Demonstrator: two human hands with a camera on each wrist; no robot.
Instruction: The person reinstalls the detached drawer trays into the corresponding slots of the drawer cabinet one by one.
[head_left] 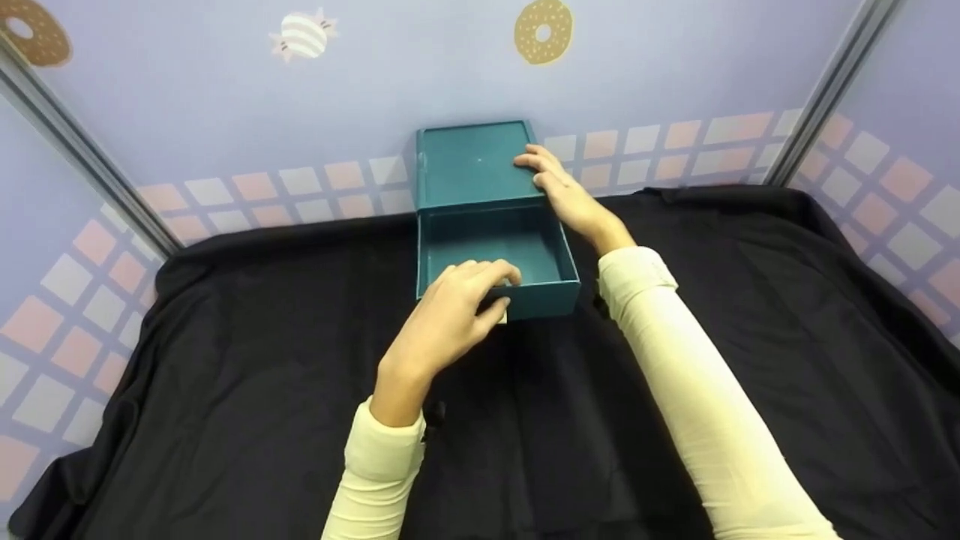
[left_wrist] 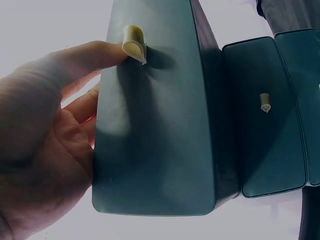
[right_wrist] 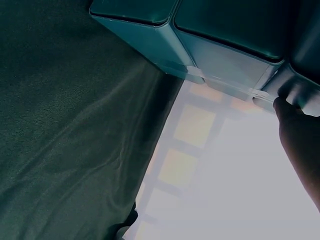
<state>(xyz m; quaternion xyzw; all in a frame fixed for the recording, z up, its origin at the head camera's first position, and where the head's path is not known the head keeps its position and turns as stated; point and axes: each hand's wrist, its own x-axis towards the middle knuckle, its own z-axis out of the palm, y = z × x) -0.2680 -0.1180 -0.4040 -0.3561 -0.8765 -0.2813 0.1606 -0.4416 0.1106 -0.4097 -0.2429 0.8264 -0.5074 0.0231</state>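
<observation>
At frame centre, the left hand (head_left: 450, 315) curls over the teal drawer's (head_left: 496, 259) front edge, gripping it. The right hand (head_left: 564, 191) rests flat-fingered on the box top (head_left: 472, 161) above.

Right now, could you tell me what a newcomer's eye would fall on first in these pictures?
A teal box with a pulled-out drawer sits mid-table on the black cloth, against the pastel wall with doughnut drawings. The left hand grips the drawer's front by its small cream tab, while the right hand rests flat on the box's top.
</observation>
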